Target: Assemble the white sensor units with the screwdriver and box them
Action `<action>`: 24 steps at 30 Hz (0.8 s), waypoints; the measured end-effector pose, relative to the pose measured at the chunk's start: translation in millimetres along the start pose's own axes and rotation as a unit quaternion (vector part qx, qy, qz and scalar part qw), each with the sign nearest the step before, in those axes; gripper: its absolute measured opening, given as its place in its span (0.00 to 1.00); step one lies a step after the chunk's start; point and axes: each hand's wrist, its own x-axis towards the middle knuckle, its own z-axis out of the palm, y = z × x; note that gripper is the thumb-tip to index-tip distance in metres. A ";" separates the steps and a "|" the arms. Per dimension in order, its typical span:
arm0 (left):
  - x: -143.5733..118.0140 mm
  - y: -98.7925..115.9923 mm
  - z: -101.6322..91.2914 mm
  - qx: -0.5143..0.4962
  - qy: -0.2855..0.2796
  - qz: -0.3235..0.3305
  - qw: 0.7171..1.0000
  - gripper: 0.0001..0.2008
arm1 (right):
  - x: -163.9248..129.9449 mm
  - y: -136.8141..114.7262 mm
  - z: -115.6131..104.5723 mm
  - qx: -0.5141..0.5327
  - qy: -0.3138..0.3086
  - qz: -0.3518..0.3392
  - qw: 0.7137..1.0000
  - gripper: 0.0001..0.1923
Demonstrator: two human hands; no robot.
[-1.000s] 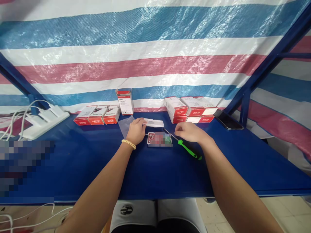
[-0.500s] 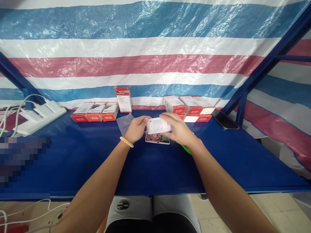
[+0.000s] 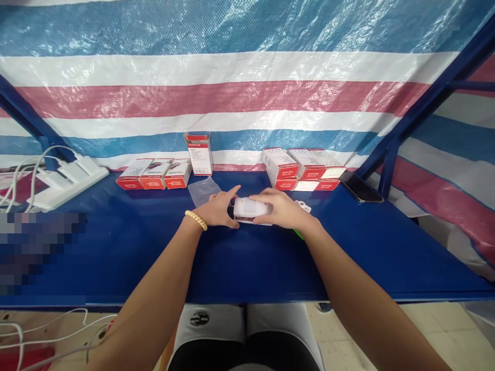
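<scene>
power strip [image 3: 65, 181] far left on blue tabletop [image 3: 247, 257], cables cut off by frame | left hand [image 3: 216, 210] gripping left end of white detector housing [image 3: 251, 207], fingers curled round it | right hand [image 3: 284, 210] cupped over right end, fingertips hidden | housing at tabletop middle, underside unreadable | green screwdriver [image 3: 298, 234] mostly hidden behind right wrist

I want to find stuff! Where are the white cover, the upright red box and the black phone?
white cover [image 3: 251, 207], head view, its top face.
upright red box [image 3: 199, 155], head view, its front.
black phone [image 3: 358, 187], head view, its screen.
</scene>
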 end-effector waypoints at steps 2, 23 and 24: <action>2.2 2.1 2.4 -0.003 0.000 0.009 1.000 0.57 | 0.1 1.0 2.0 0.003 -0.011 0.007 1.000 0.35; 0.6 3.8 -2.0 -0.026 0.109 0.046 0.993 0.45 | -2.4 1.2 -4.1 0.052 -0.060 0.066 0.995 0.32; 0.7 4.0 -2.1 -0.025 0.111 0.050 0.992 0.44 | -2.3 1.6 -3.9 0.054 -0.060 0.066 0.995 0.32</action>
